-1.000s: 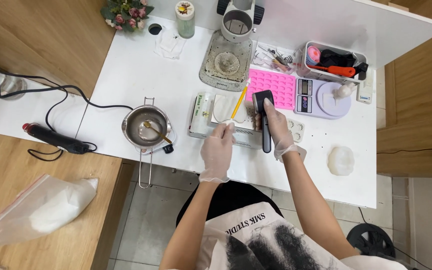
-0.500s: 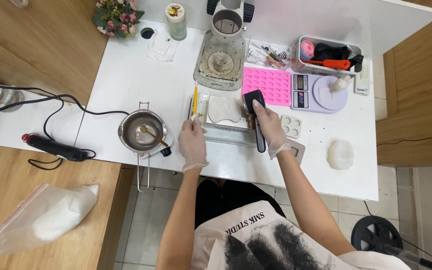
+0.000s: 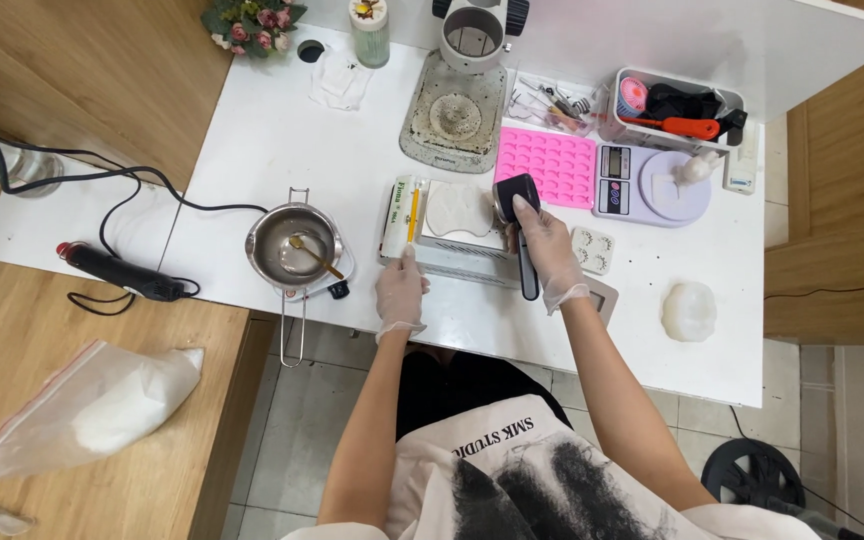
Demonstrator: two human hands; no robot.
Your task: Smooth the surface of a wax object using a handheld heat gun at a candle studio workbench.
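Observation:
My right hand [image 3: 544, 247], in a clear glove, grips a black hand-held tool [image 3: 520, 225] whose head points at a pale wax sheet [image 3: 458, 210] lying on a grey tray [image 3: 460, 262]. My gloved left hand [image 3: 401, 290] rests at the tray's left end, next to a narrow white-and-green box [image 3: 398, 215] with a yellow pencil [image 3: 413, 214] lying on it. Left of that hand, a small steel pot [image 3: 292, 243] with a spoon inside sits on a little hotplate.
A pink silicone mould [image 3: 546, 165], a kitchen scale [image 3: 652, 186], a white bin of tools [image 3: 680, 105] and a stand base [image 3: 454, 112] lie behind. A white lump [image 3: 689, 310] sits right. A black heat gun [image 3: 117, 272] with cables lies left, and a plastic bag [image 3: 82, 410] rests on the wooden surface.
My left hand slid left from the tray's middle to its left end, beside the narrow box. The right hand kept hold of the black tool over the sheet. The view shifted.

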